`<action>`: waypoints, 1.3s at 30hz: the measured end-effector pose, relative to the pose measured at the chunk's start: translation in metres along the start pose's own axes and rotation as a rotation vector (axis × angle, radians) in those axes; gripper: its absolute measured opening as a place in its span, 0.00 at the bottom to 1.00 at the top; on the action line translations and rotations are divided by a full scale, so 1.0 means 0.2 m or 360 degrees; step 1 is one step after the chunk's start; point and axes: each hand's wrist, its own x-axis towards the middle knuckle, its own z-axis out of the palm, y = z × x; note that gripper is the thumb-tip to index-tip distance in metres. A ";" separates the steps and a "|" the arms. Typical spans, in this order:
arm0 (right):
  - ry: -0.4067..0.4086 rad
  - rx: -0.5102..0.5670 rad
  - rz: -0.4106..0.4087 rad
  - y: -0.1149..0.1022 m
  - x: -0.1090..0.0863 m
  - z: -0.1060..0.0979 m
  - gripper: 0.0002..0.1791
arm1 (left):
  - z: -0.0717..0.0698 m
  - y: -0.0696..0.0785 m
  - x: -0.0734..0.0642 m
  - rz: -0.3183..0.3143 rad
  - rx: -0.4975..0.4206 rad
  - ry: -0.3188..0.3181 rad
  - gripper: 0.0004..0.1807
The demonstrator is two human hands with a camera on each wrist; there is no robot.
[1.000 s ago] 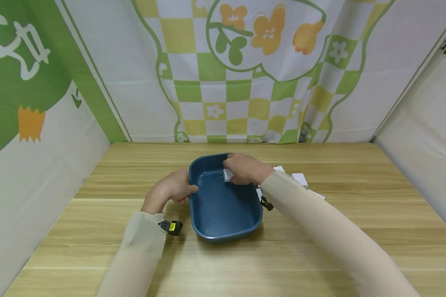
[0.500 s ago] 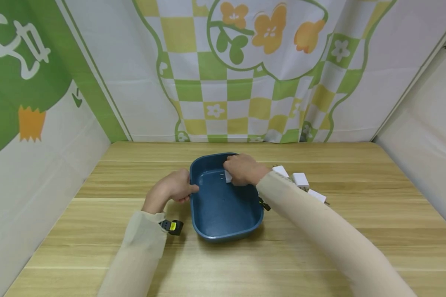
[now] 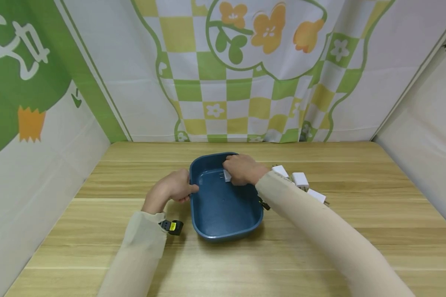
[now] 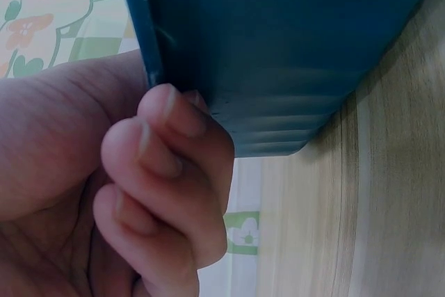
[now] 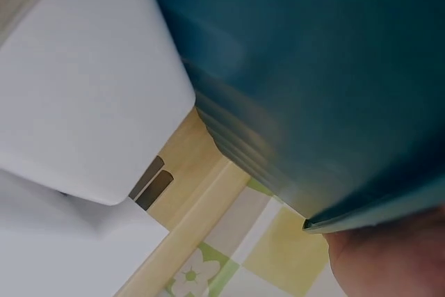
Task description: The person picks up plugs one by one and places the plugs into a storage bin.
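Observation:
A dark blue plastic bin with rounded corners stands upright on the table. My left hand pinches its left wall, thumb inside the rim; in the left wrist view the curled fingers press against the outer side. Reaching over the far right rim, my right hand holds a white plug adapter inside the bin, metal prongs pointing left. The fingertips on it are hidden. Close up in the right wrist view, a white adapter stands beside the bin's outer wall.
Right of the bin, partly behind the right forearm, lie more white plug adapters: one at the back, a blocky one and a flatter one. A patterned curtain hangs behind the wooden table.
My right forearm has shifted slightly left, uncovering more of the adapters on the right. The held adapter has tilted a little within the bin. My left hand has stayed in place.

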 end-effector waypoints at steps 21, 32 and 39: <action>0.0023 0.0040 -0.0023 0.00 0.00 0.01 0.11 | 0.00 0.00 0.00 -0.0001 -0.0002 0.0024 0.22; 0.0030 0.0087 -0.0038 0.01 -0.01 0.01 0.14 | 0.00 -0.01 0.01 0.0012 0.0023 0.0027 0.23; 0.0059 0.0360 0.0029 0.02 -0.02 -0.02 0.20 | 0.00 -0.01 0.00 0.0019 0.0036 0.0033 0.23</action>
